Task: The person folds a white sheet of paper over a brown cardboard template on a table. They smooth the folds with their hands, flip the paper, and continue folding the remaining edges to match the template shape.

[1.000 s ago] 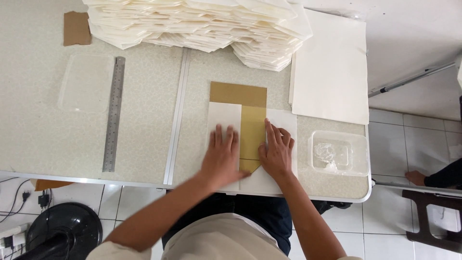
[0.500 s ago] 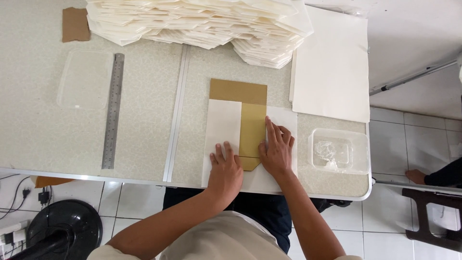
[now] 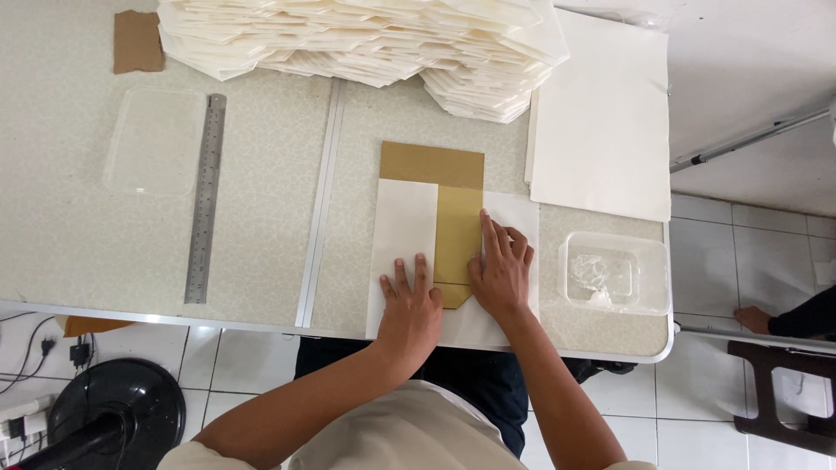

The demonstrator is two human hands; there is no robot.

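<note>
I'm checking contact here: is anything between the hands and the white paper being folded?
Nothing visible. The left hand lies flat on the white paper, and the right hand presses its right flap beside the brown template.

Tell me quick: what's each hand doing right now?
Left hand: open, flat on the white paper.
Right hand: open, fingers pressing the paper's right flap.
</note>
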